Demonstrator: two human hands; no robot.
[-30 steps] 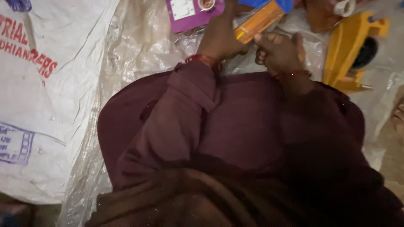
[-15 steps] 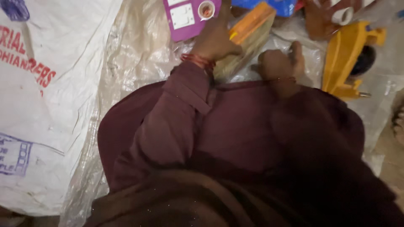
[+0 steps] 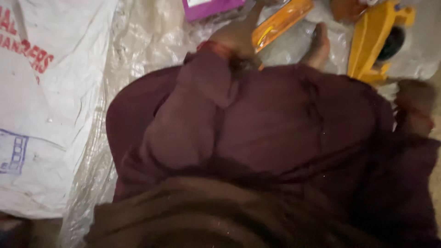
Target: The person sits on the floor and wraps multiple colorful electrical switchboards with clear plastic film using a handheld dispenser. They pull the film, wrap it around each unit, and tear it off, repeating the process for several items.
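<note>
At far centre I see a flat orange packet (image 3: 281,23) in clear wrap, with a purple box (image 3: 212,8) bearing a white label just left of it. A white printed sack (image 3: 43,105) (red and blue markings) lies far left.

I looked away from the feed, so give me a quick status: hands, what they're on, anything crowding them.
Left hand on orange packet, grip unclear. Right hand blurred at frame edge, apparently empty. Yellow toy vehicle and purple box close by.
</note>
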